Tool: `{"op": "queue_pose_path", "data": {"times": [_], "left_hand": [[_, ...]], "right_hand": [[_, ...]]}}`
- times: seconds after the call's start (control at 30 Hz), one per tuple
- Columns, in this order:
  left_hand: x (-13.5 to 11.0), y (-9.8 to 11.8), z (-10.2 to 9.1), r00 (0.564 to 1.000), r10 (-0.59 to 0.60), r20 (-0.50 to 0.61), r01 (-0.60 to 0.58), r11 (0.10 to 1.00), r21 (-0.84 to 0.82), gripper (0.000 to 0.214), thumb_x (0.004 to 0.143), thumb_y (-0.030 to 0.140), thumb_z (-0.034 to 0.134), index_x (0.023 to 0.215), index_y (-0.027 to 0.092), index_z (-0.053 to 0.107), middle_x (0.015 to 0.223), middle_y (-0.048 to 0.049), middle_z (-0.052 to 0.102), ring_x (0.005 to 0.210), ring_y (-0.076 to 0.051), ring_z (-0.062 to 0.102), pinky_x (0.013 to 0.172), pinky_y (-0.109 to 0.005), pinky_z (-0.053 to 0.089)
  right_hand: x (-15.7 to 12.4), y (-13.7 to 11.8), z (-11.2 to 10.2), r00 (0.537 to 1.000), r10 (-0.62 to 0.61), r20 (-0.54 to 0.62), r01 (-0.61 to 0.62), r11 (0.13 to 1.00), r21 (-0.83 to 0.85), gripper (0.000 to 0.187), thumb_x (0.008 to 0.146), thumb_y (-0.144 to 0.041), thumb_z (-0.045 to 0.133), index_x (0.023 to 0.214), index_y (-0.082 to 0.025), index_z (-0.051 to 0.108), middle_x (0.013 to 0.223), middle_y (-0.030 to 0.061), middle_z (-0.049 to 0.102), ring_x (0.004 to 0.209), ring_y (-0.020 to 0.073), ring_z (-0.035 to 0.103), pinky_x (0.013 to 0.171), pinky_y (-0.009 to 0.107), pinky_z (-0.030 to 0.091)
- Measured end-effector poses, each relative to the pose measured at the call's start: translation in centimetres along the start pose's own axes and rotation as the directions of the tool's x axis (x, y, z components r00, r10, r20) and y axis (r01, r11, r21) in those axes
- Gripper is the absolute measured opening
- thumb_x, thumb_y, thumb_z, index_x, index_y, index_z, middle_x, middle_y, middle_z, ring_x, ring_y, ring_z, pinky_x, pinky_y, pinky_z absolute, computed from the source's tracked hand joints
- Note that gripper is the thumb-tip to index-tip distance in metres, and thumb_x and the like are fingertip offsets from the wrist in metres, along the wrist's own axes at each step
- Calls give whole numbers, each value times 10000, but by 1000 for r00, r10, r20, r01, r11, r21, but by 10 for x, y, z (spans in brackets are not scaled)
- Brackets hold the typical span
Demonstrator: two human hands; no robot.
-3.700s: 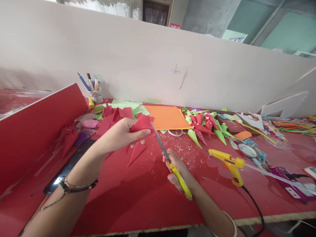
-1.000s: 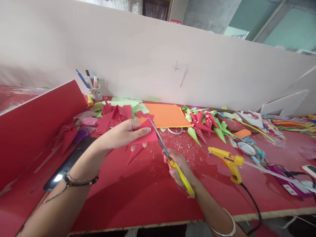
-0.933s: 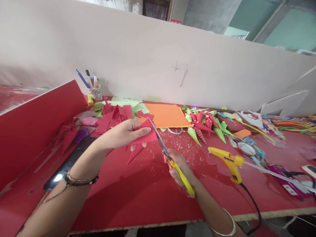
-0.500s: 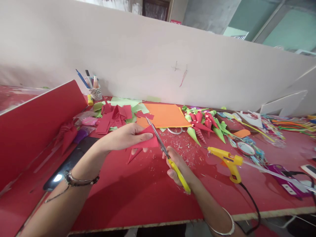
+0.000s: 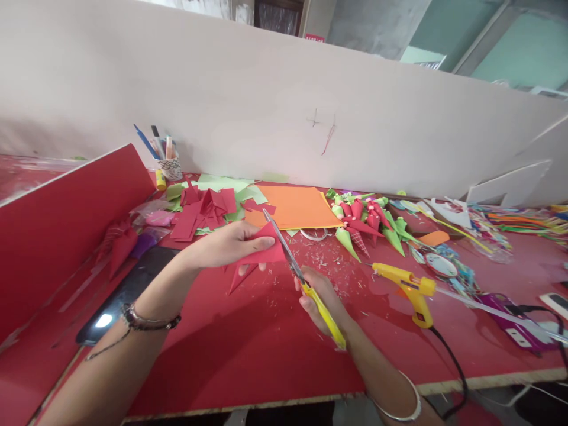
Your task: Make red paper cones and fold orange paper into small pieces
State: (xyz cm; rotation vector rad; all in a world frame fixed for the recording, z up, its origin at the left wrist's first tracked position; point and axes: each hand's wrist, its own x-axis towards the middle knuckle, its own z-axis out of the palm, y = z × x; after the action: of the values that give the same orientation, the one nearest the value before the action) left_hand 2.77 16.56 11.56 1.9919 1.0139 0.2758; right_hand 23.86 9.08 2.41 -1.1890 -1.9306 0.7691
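My left hand (image 5: 231,245) pinches a piece of red paper (image 5: 270,251) between thumb and fingers, above the table. In my right hand (image 5: 322,296) is a pair of scissors (image 5: 323,313) with yellow handles, my fingers wrapped round the grips. The blades point up and away, lying along the paper's right edge; whether they are parted I cannot make out. Beneath my left hand a red paper cone (image 5: 242,278) rests on the table, partly hidden by the fingers.
Red paper pieces (image 5: 206,210) and orange sheets (image 5: 297,207) lie behind my hands. Red and green paper cones (image 5: 355,222) sit to their right. A yellow glue gun (image 5: 412,290) with its cord is at right, a phone (image 5: 128,290) under my left forearm. A pen cup (image 5: 171,168) stands by the white board.
The scissors and red paper are held almost in the same place. The handles have shifted very slightly right and down; the view has moved a little.
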Motion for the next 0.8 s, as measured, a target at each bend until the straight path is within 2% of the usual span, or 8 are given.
{"op": "queue_pose_path", "data": {"times": [0.1,0.23,0.37,0.43,0.5,0.57,0.7,0.8], "left_hand": [[1,-1,-2,1000,2,3,-2,1000,18,479,829,496,381,492,164,449,381,51,374,353,-59,351,376,-195,242],[0,-3,-5,1000,-12,-10,13,999,47,418,803,509,417,618,170,578,417,45,445,408,-81,440,422,-192,323],[-1,-8,-5,989,-60,-132,74,991,108,352,700,517,550,743,173,610,570,30,559,499,-98,501,433,-193,348],[-2,-10,-3,989,-6,-147,18,997,79,319,703,475,564,793,173,618,667,17,604,590,-114,541,489,-197,391],[-4,-14,0,991,77,-112,-77,997,2,287,722,426,562,851,177,624,759,5,633,693,-129,570,592,-211,435],[-8,-18,5,990,107,-94,-114,991,-71,280,728,399,568,898,182,619,821,-3,646,763,-141,578,671,-228,445],[-21,-33,16,987,21,-162,-47,987,-154,260,740,382,563,899,177,581,839,-3,622,784,-147,553,702,-246,428],[-30,-51,26,987,73,-144,-106,966,-235,188,773,347,534,822,167,510,782,13,543,720,-110,494,676,-223,401]], "right_hand": [[0,2,0,998,19,-58,-18,1000,12,307,801,-484,361,683,-204,399,612,-18,396,542,122,378,509,262,299],[3,7,-1,980,95,-173,-106,993,-59,265,809,-418,403,660,-199,396,597,-25,398,539,116,380,502,247,309],[9,15,-3,948,188,-257,-238,954,-180,277,775,-424,459,636,-195,388,572,-40,390,521,108,380,481,230,299],[11,18,-4,931,209,-299,-278,937,-211,284,767,-434,464,629,-195,394,568,-44,398,519,106,391,483,225,305],[13,20,-5,919,214,-331,-302,921,-246,283,759,-441,470,634,-194,414,584,-41,422,532,109,419,495,223,315],[14,21,-6,913,211,-350,-325,894,-309,276,743,-454,493,670,-191,446,652,-24,476,576,122,469,509,226,322],[18,22,-6,910,228,-347,-390,756,-525,288,749,-470,504,785,-185,493,842,38,542,690,171,550,506,242,305],[23,26,-8,902,271,-336,-431,604,-670,277,782,-433,487,858,-168,515,896,78,551,731,198,577,504,257,310]]}}
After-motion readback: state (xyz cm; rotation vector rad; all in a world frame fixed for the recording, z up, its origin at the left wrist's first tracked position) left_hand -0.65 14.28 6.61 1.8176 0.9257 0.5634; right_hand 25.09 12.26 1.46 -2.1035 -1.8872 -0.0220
